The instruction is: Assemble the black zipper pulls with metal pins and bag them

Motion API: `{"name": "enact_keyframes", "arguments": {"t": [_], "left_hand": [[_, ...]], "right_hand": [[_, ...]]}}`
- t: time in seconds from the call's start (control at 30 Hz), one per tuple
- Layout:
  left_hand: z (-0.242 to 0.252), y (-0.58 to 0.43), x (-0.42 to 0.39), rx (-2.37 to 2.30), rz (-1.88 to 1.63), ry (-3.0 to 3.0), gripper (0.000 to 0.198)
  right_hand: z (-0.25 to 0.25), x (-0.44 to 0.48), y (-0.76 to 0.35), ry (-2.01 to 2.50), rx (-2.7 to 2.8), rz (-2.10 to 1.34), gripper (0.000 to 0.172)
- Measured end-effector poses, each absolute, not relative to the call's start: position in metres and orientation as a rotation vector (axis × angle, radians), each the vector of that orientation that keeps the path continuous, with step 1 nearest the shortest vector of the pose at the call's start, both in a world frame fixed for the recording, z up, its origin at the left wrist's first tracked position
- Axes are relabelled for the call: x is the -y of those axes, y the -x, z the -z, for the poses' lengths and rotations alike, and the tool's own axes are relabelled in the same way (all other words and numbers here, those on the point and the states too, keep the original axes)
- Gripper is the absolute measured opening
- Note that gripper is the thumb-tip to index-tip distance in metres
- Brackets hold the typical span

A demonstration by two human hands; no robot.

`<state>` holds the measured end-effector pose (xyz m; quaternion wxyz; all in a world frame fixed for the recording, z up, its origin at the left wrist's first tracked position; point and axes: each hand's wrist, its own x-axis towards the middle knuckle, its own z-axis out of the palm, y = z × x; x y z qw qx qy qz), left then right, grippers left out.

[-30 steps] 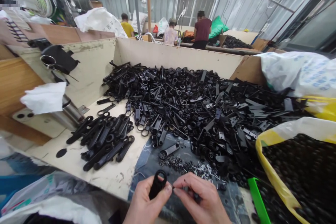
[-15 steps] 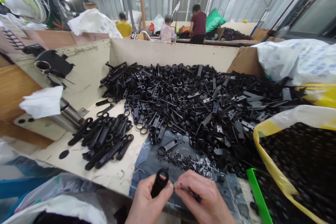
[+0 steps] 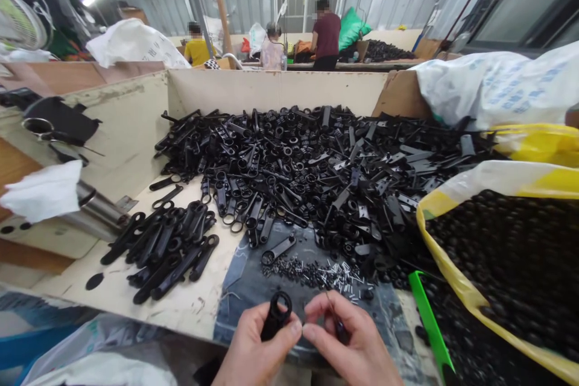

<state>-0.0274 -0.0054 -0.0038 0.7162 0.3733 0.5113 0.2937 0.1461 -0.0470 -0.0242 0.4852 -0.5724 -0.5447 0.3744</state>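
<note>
My left hand (image 3: 253,350) is closed round a black plastic lever with a ring end (image 3: 277,313), held upright at the bottom of the view. Thumb to thumb with it, my right hand (image 3: 350,344) pinches a thin dark pin-like piece (image 3: 337,322) close beside the lever. Just beyond my hands a scatter of small pins (image 3: 316,274) lies on a dark cloth (image 3: 246,289). A single black lever (image 3: 278,249) lies next to the pins.
A big heap of black plastic parts (image 3: 316,175) fills the boxed bench. A sorted group of levers (image 3: 167,250) lies at left. At right are a yellow bag of black pieces (image 3: 511,253) and a green scoop (image 3: 429,325). Three people work at far benches.
The view has swung slightly right and down. My hands stay together at the bottom; the right hand's fingers have shifted on the thin piece beside the lever.
</note>
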Motion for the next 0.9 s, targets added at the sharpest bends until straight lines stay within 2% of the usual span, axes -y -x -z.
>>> {"name": "enact_keyframes", "arguments": {"t": [0.13, 0.4, 0.53, 0.7, 0.9], "left_hand": [[0.004, 0.02, 0.004, -1.074, -0.618, -0.763, 0.053], [0.027, -0.001, 0.011, -1.013, -0.52, -0.447, 0.063], [0.017, -0.009, 0.013, -1.0, -0.506, -0.334, 0.063], [0.003, -0.016, 0.016, -0.992, -0.442, -0.329, 0.07], [0.001, -0.013, 0.017, -0.907, -0.429, -0.443, 0.055]], "right_hand": [[0.026, 0.052, -0.151, 1.289, 1.346, -0.775, 0.014], [0.015, 0.061, -0.168, 1.344, 1.455, -0.7, 0.011], [0.019, 0.067, -0.171, 1.329, 1.489, -0.644, 0.005], [0.022, 0.069, -0.171, 1.242, 1.588, -0.462, 0.012], [0.024, 0.075, -0.174, 1.345, 1.54, -0.43, 0.007]]}}
